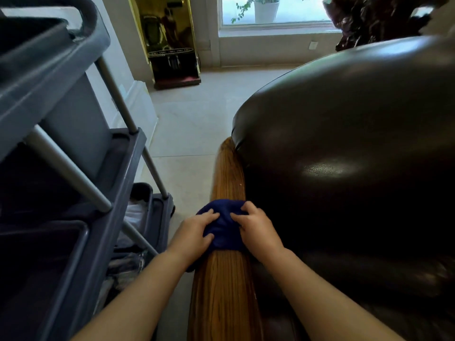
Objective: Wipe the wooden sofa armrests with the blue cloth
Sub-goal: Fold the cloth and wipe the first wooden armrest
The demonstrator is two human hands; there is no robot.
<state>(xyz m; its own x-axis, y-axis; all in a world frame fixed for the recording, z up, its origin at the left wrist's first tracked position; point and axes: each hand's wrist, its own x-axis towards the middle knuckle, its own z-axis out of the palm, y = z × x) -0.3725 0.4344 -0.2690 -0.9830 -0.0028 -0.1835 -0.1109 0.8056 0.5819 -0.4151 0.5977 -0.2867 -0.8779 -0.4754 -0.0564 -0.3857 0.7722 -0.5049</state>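
Observation:
A long wooden armrest (225, 289) with clear grain runs from the bottom centre away from me, beside a dark leather sofa (349, 148). A bunched blue cloth (225, 225) lies across the armrest about midway along it. My left hand (197, 232) presses on the cloth's left side, fingers curled onto it. My right hand (256, 227) grips the cloth's right side against the sofa cushion. Part of the cloth hangs over the armrest's left edge, partly hidden by my left wrist.
A grey cleaning cart (64, 153) with shelves and metal posts stands close on the left, leaving a narrow strip of tiled floor (192, 124). Farther off are a gold-framed cabinet (170, 40), a window with a potted plant (266, 8) and a dark carved object (369, 18).

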